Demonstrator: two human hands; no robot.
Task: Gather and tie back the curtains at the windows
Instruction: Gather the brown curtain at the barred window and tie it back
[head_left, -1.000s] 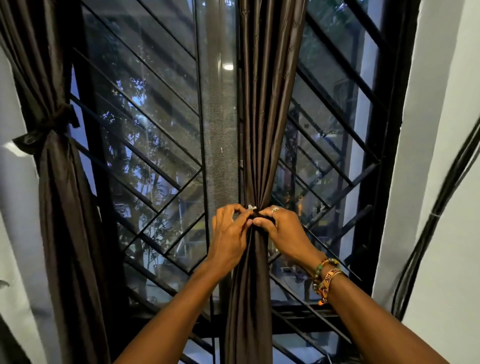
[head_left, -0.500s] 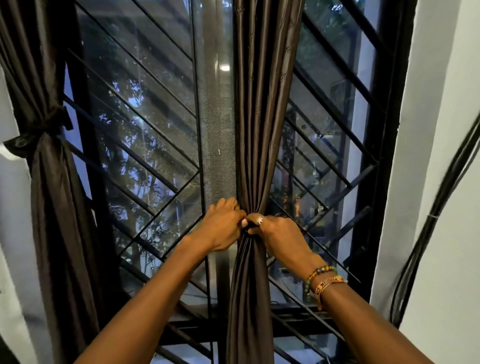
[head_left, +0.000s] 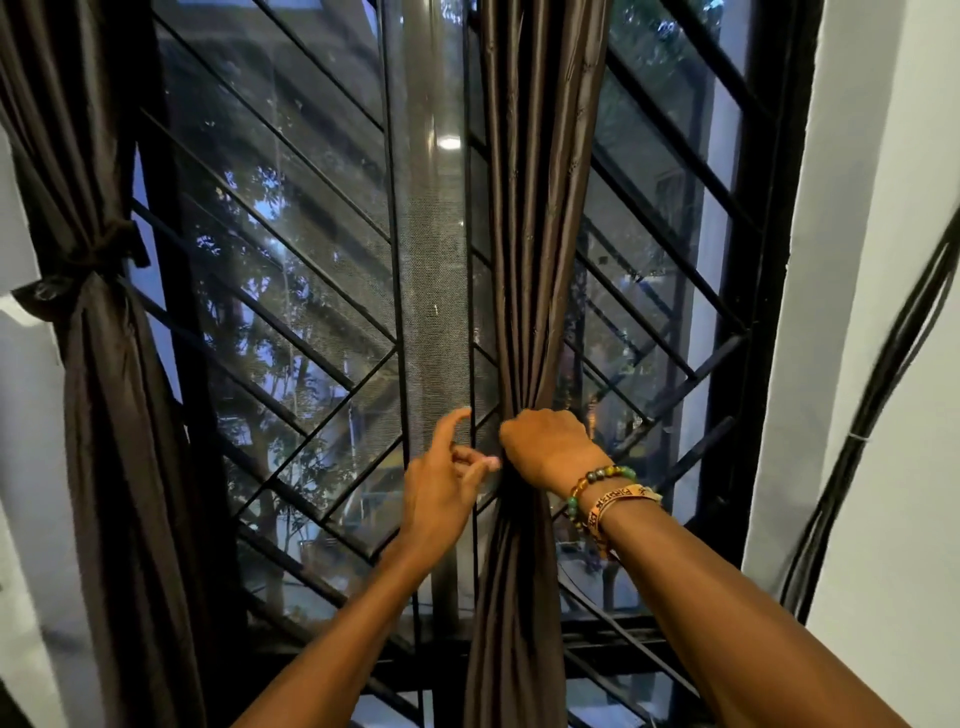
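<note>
A dark brown curtain (head_left: 540, 208) hangs at the middle of the window, gathered into a narrow bunch at waist height. My right hand (head_left: 545, 447) grips that bunch, fingers wrapped round the fabric. Just left of the curtain is my left hand (head_left: 441, 493), off the fabric, with its index finger raised and the other fingers loosely curled toward the right hand. No tie shows on this curtain; my right hand hides the gathered spot. A second brown curtain (head_left: 104, 415) at the far left is bound with a knotted tie (head_left: 83, 270).
Behind the curtains stands a black window grille (head_left: 291, 322) with diagonal bars, and a mesh panel (head_left: 431, 260) runs down the centre. On the right, black cables (head_left: 883, 405) run down the white wall. Beaded bracelets (head_left: 602, 493) circle my right wrist.
Both hands were pinched together at the curtain's gathered waist. My left hand has since let go and drawn back to the left, while my right hand has closed round the bunch.
</note>
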